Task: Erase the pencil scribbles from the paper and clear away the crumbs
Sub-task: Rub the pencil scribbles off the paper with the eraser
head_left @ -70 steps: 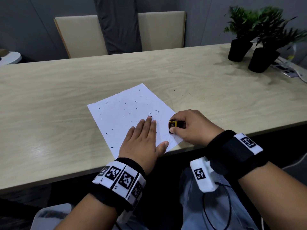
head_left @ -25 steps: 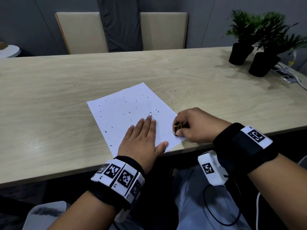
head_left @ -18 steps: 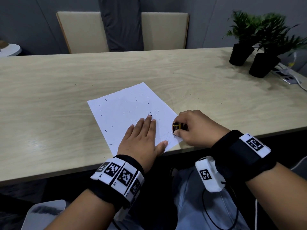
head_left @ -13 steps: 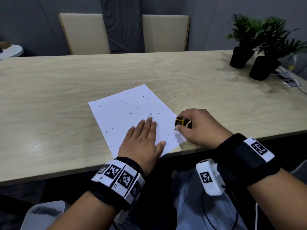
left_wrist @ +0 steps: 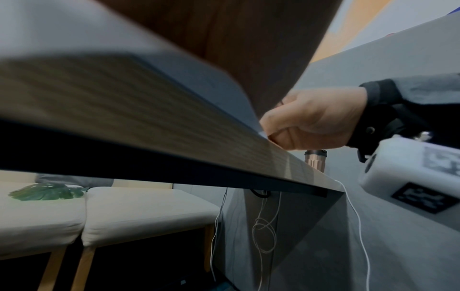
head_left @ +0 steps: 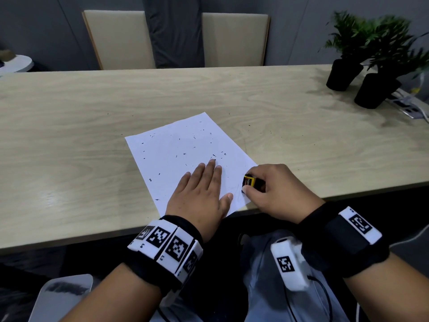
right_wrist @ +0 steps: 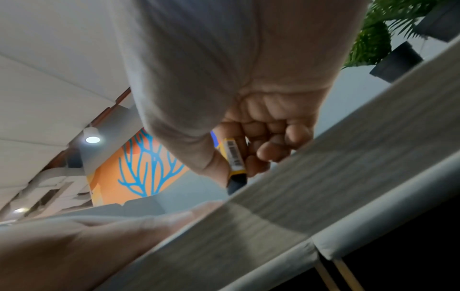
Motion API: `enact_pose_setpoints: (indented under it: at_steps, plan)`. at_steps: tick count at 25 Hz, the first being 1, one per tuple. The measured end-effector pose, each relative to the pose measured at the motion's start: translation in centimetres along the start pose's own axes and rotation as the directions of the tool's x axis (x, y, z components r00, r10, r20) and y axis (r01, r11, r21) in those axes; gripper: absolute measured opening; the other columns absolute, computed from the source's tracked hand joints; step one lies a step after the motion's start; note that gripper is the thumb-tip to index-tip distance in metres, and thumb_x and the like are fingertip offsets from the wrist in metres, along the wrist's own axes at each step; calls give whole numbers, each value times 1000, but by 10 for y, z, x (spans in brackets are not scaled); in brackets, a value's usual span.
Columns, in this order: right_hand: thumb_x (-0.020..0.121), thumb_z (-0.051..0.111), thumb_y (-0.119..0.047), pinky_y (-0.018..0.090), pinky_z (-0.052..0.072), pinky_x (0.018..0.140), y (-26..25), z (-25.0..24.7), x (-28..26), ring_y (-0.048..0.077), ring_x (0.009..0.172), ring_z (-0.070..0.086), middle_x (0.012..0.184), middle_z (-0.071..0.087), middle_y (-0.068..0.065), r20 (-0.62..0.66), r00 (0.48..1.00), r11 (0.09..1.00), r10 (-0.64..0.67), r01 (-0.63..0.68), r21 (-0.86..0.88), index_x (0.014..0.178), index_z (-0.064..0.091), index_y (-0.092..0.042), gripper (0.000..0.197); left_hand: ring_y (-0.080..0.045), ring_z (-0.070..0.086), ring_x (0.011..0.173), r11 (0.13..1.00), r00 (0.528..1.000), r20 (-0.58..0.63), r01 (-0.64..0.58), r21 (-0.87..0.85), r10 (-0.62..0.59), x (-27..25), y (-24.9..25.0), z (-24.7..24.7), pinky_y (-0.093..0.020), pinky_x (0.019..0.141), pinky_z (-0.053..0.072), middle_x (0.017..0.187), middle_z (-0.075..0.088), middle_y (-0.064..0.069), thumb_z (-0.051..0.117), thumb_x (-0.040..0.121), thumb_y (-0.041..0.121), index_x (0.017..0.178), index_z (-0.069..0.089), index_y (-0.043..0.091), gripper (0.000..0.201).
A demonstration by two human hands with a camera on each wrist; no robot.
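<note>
A white sheet of paper lies askew near the front edge of the wooden table, speckled with dark eraser crumbs. Faint pencil lines show near its right corner. My left hand lies flat on the lower part of the sheet, fingers straight. My right hand grips a dark eraser in a yellow sleeve and presses its tip on the paper's right corner. The right wrist view shows the eraser pinched between thumb and fingers, tip down on the paper.
Two potted plants stand at the table's far right beside a power strip. Two beige chairs face the far edge. Loose crumbs lie on the wood right of the paper. The table's front edge runs just under my wrists.
The right hand has rubbed the eraser back and forth in small strokes over the paper's right corner. The left hand has stayed flat on the sheet. The head view shifted slightly.
</note>
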State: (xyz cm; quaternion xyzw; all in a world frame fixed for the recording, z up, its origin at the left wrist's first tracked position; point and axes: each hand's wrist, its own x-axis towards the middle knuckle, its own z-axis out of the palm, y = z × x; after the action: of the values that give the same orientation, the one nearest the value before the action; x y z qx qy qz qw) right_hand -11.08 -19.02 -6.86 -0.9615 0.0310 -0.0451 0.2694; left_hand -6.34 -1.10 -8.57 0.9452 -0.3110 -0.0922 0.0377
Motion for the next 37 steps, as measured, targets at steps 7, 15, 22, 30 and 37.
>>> enact_pose_setpoints:
  at_steps: [7, 15, 22, 30, 37]
  plan:
    - [82, 59, -23, 37, 47, 62, -8, 2, -7, 18, 63, 54, 64, 58, 2, 47, 993, 994, -108, 107, 22, 70, 59, -11, 17, -12, -17, 148, 1000, 1000, -2, 1, 1, -1, 0, 1, 0, -33, 120, -8, 162, -20, 4, 10, 102, 50, 155, -12, 19, 65]
    - [82, 60, -25, 28, 45, 63, 0, 3, -12, 14, 66, 54, 67, 58, -2, 29, 987, 986, -156, 154, 69, 72, 61, -13, 16, -12, -17, 148, 1000, 1000, -7, 0, -8, 0, 0, 1, 0, -33, 120, -8, 162, -20, 4, 11, 102, 49, 156, -12, 19, 65]
    - [84, 61, -21, 30, 43, 64, 2, 0, -5, 14, 67, 52, 69, 57, 1, 14, 988, 989, -151, 151, 11, 74, 60, -9, 16, -12, -17, 148, 1000, 1000, -21, -8, -4, 8, 0, 1, 0, -33, 119, -9, 162, -20, 4, 10, 102, 49, 155, -12, 19, 65]
    - [82, 58, -28, 31, 43, 62, 0, -2, 9, 15, 65, 51, 67, 55, -1, 38, 984, 985, -171, 172, -28, 75, 61, -7, 22, -12, -17, 148, 1000, 999, -26, -22, 2, 22, 1, 1, 3, -32, 117, -11, 162, -21, 5, -21, 75, 57, 155, -13, 21, 88]
    - [84, 61, -21, 33, 43, 62, 4, -3, 18, 17, 64, 54, 67, 59, 3, 39, 995, 996, -91, 91, 12, 75, 62, -6, 18, -11, -18, 148, 999, 998, -50, -39, -29, 38, 1, -1, 7, -30, 116, -13, 161, -22, 6, -24, 70, 51, 155, -14, 22, 91]
